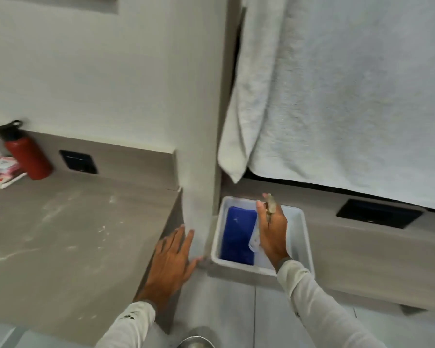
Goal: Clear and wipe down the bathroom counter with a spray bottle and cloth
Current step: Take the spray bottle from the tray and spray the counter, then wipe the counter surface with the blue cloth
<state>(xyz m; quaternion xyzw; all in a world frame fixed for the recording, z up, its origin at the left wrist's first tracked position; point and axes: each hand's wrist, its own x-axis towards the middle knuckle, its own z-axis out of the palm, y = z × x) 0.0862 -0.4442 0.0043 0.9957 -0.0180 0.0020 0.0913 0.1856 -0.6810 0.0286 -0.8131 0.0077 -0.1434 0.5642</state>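
Observation:
The grey bathroom counter [68, 234] fills the left, streaked with pale smears and specks. My left hand [172, 259] lies flat with fingers spread on the counter's right corner, next to a white wall column. My right hand [271, 232] is closed around a clear spray bottle [254, 238], whose nozzle pokes up above my fingers. It hovers over a white bin [303, 237] on the floor beside the counter. A blue item [237, 234] lies inside the bin. No cloth is in either hand.
A red water bottle [27, 151] with a black cap stands at the counter's back left, beside pink and white packets [0, 168]. A black socket plate [78, 162] sits in the backsplash. A large white towel [337, 96] hangs at the right above a ledge with a black panel [378, 213].

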